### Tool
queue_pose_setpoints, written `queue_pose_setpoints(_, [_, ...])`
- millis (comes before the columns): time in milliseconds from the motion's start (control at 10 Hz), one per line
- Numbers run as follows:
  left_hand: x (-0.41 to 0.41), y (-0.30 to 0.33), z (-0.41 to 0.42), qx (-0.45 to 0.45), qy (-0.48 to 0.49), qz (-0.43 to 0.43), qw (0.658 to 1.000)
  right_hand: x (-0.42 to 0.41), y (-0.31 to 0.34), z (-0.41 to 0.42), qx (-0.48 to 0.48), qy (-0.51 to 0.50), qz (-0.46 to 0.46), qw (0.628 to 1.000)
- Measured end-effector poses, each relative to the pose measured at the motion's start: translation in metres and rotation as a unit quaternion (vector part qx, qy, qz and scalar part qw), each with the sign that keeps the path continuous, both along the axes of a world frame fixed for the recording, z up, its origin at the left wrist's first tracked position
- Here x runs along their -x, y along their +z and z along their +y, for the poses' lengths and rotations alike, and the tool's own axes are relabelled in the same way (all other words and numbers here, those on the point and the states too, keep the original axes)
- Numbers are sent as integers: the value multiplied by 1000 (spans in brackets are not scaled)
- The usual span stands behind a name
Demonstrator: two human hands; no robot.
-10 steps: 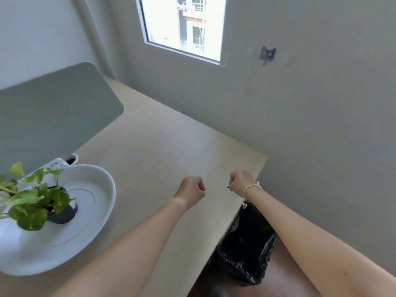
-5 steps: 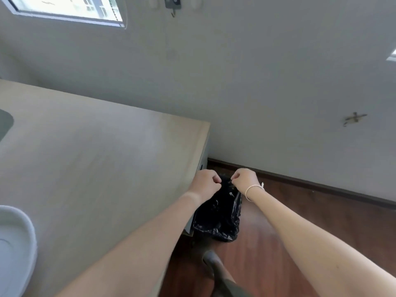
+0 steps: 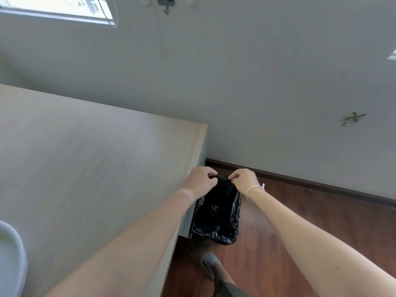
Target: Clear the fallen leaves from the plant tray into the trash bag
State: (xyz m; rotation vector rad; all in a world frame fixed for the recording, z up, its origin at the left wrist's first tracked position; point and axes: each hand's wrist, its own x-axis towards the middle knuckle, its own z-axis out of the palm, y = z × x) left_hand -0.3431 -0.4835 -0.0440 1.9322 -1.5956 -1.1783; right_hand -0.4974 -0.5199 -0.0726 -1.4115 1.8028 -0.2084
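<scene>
From the head view, the left hand (image 3: 198,181) and right hand (image 3: 244,181) have their fingers pinched closed on the trash bag (image 3: 218,219) rim, beside the bench (image 3: 96,168) corner. The plant tray (image 3: 12,249) sits far left. Best to spread the rim wide so leaves drop inside.

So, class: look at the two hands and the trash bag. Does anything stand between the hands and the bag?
Nothing visible does. The left hand and the right hand are both already pinching the top edge of the bag, which hangs open beside the table end.
</scene>
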Motion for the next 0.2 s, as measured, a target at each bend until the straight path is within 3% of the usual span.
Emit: queue_pose_setpoints(200, [-24, 12, 4, 22, 28, -5, 999, -16, 16, -7, 44, 10, -26, 999])
